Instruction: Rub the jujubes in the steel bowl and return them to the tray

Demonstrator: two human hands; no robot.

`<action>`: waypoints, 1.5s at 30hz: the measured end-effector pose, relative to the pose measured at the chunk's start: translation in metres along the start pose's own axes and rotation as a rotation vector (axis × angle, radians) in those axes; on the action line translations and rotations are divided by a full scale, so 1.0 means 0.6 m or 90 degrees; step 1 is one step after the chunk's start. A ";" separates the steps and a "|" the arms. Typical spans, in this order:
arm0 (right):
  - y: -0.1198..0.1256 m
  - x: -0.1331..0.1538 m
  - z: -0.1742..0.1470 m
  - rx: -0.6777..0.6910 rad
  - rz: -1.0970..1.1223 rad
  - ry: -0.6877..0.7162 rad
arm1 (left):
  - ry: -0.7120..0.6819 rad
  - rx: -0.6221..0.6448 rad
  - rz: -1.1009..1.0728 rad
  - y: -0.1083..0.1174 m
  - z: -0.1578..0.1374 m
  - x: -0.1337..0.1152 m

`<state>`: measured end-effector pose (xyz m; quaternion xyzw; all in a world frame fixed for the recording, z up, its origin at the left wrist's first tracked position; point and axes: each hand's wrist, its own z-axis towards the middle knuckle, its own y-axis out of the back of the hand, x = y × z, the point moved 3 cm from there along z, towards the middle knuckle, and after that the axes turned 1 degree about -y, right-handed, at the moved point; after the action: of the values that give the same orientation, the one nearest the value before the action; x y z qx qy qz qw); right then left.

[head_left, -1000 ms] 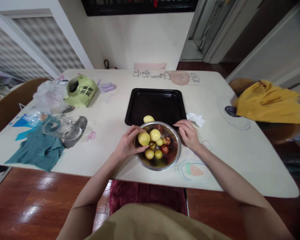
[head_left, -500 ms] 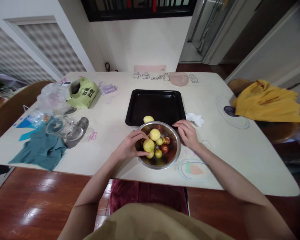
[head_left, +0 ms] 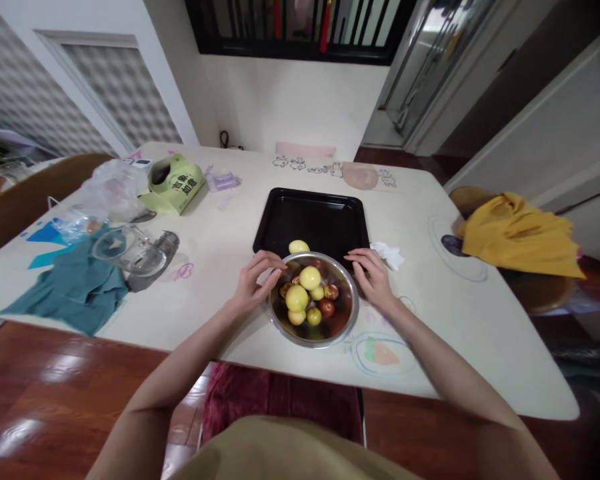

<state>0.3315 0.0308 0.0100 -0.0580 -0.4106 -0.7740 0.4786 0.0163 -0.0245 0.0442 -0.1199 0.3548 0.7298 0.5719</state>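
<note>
A steel bowl [head_left: 349,317] stands near the table's front edge with several round fruits in it. Two larger yellow fruits [head_left: 310,278] lie on top of smaller yellow-green ones [head_left: 314,316] and red ones [head_left: 327,307]. My left hand [head_left: 258,279] is beside the bowl's left rim, fingers apart and holding nothing. On the other side, my right hand [head_left: 373,272] hovers by the right rim, also empty with its fingers apart. Behind the bowl lies a black baking tray [head_left: 313,220]. One yellow fruit [head_left: 299,247] sits at the tray's near edge.
To the left are a glass jug [head_left: 130,252], a teal cloth [head_left: 77,283], a plastic bag [head_left: 115,190] and a green tissue box [head_left: 176,185]. A crumpled white tissue [head_left: 388,255] lies right of the tray. Yellow fabric [head_left: 520,233] hangs over a chair at right.
My left hand has let go of the larger yellow fruit, which stays in the bowl, and has drawn back to the left rim. The camera view has shifted slightly.
</note>
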 end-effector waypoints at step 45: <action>0.047 0.128 0.094 0.404 0.045 0.156 | -0.115 0.129 -0.085 -0.026 0.012 0.067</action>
<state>0.2953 0.0107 0.1004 0.1730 -0.5681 -0.5920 0.5449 0.0197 0.0121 0.0200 -0.0185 0.3648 0.6582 0.6582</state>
